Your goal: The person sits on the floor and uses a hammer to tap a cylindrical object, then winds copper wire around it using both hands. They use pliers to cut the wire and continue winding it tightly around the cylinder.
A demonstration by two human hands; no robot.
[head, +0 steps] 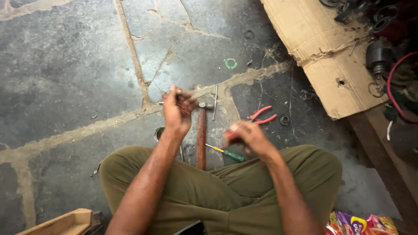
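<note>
I sit cross-legged on a stone floor. My left hand (177,109) is raised and blurred, closed around a small dark reddish part that I cannot make out. My right hand (246,135) is lower, near my right knee, closed on a small red-handled object, also blurred. Between my hands a hammer (201,132) with a wooden handle lies on the floor, head away from me. A green-handled screwdriver (226,153) lies just under my right hand. Red-handled pliers (262,115) rest on the floor beyond that hand.
A thin metal rod (215,102) lies past the hammer. A green ring (230,63) and dark washers dot the floor. Torn cardboard (322,56) with motor parts and red wire (392,82) sits at right. A wooden block (65,223) is at bottom left, a colourful wrapper (361,224) at bottom right.
</note>
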